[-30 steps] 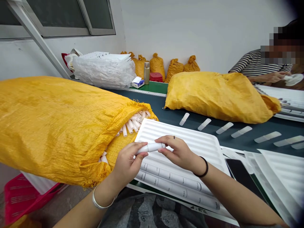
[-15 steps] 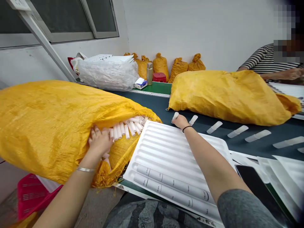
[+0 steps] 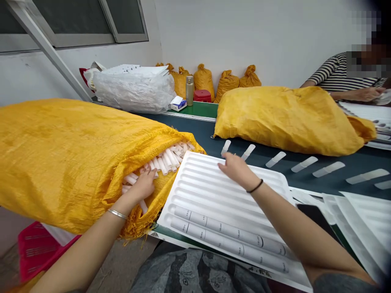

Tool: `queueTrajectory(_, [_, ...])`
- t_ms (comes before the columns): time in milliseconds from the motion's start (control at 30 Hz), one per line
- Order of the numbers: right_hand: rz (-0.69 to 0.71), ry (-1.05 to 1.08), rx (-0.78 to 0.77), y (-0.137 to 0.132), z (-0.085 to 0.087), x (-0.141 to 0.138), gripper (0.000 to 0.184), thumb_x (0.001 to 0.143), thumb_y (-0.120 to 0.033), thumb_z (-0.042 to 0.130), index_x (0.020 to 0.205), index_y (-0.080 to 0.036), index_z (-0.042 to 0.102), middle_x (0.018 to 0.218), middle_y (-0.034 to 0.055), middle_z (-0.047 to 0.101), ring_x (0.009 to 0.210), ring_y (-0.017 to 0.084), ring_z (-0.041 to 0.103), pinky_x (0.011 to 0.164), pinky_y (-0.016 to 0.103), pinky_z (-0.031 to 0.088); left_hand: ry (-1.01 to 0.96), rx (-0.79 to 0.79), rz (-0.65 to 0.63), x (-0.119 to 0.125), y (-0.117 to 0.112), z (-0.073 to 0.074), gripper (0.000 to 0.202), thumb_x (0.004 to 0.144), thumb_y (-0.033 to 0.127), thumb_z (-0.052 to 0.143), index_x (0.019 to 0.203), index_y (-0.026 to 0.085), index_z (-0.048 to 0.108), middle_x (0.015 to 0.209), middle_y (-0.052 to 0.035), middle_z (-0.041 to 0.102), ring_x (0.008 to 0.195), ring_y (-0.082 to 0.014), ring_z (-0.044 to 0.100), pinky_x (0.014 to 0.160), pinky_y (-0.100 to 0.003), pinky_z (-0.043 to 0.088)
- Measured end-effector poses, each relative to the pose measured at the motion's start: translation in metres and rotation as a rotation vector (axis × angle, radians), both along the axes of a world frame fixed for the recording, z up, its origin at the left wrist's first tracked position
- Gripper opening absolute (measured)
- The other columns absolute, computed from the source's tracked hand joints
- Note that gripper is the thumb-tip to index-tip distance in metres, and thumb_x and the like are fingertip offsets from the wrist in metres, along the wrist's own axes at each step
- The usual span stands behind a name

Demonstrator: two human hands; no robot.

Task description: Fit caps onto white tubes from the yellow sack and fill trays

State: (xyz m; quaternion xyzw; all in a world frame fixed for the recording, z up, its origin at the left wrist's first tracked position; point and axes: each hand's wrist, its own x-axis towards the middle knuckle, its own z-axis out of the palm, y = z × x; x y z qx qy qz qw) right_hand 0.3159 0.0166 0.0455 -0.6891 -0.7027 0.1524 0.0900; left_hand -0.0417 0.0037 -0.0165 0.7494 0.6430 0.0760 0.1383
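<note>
My left hand [image 3: 144,184] reaches into the mouth of a yellow woven sack [image 3: 76,150], its fingers stretched out over loose white plastic tubes [image 3: 165,161]. Whether it grips a tube is not clear. Above the far edge of a white ribbed tray [image 3: 210,183] is my right hand [image 3: 237,167], thumb and index finger apart, holding nothing. Just past its fingertips a frosted tube [image 3: 226,146] stands on the dark belt. Two rows of printed white tubes [image 3: 226,244] lie in the grooves of the tray nearest me.
More frosted tubes [image 3: 275,159] stand in a line along the dark belt [image 3: 195,130]. A second yellow sack [image 3: 284,118] lies across it. At the right, a co-worker's striped sleeve [image 3: 330,73] shows. White trays [image 3: 366,219] overlap at right; a pink basket [image 3: 36,252] sits below left.
My right hand has let go of the frosted tube on the belt and drawn back over the tray. My left hand has moved right, from the sack's edge onto the loose tubes.
</note>
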Motion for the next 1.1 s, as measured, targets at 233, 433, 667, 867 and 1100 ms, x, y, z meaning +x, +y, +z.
queueTrajectory(233, [0.736, 0.025, 0.001, -0.091, -0.010, -0.091, 0.026, 0.092, -0.029, 0.050, 0.094, -0.012, 0.070, 0.093, 0.0129, 0.067, 0.089, 0.022, 0.064, 0.080, 0.030, 0.046, -0.163, -0.013, -0.079, 0.008, -0.039, 0.010, 0.046, 0.066, 0.010, 0.049, 0.111, 0.014, 0.058, 0.116, -0.0157, 0.059, 0.112, -0.0287, 0.055, 0.099, -0.041, 0.042])
queueTrajectory(433, [0.754, -0.102, -0.015, -0.098, -0.014, -0.117, 0.021, 0.084, -0.026, 0.058, 0.088, -0.008, 0.069, 0.088, 0.0165, 0.068, 0.083, 0.027, 0.065, 0.071, 0.034, 0.049, -0.313, 0.134, -0.011, -0.003, -0.036, 0.022, 0.015, 0.071, 0.015, 0.055, 0.083, 0.016, 0.064, 0.093, -0.0118, 0.061, 0.096, -0.0295, 0.057, 0.097, -0.048, 0.039])
queueTrajectory(667, [0.651, 0.091, 0.021, -0.101, -0.015, -0.105, 0.021, 0.074, -0.019, 0.060, 0.092, -0.010, 0.062, 0.097, 0.0154, 0.064, 0.089, 0.025, 0.060, 0.078, 0.034, 0.048, -0.856, 0.282, 0.019, 0.031, -0.060, 0.048, 0.032, 0.081, 0.035, 0.061, 0.109, 0.019, 0.060, 0.110, -0.0086, 0.063, 0.100, -0.0209, 0.059, 0.091, -0.032, 0.046])
queueTrajectory(867, [0.412, 0.855, 0.142, -0.089, 0.004, -0.076, 0.023, 0.082, -0.021, 0.056, 0.105, -0.017, 0.054, 0.093, 0.0049, 0.063, 0.073, 0.013, 0.058, 0.065, 0.025, 0.049, -0.864, 0.304, -0.146, 0.063, -0.080, 0.064, 0.027, 0.085, 0.022, 0.059, 0.111, 0.023, 0.063, 0.111, -0.0065, 0.064, 0.108, -0.0211, 0.056, 0.099, -0.033, 0.040])
queueTrajectory(1100, [0.696, 0.728, 0.519, -0.088, 0.026, -0.040, 0.033, 0.089, -0.013, 0.052, 0.121, -0.020, 0.058, 0.112, 0.0106, 0.060, 0.106, 0.018, 0.058, 0.091, 0.034, 0.050, -0.438, 0.377, -0.400, 0.072, -0.087, 0.087, 0.035, 0.092, 0.020, 0.049, 0.126, 0.022, 0.056, 0.110, -0.0070, 0.059, 0.105, -0.0170, 0.054, 0.093, -0.030, 0.044])
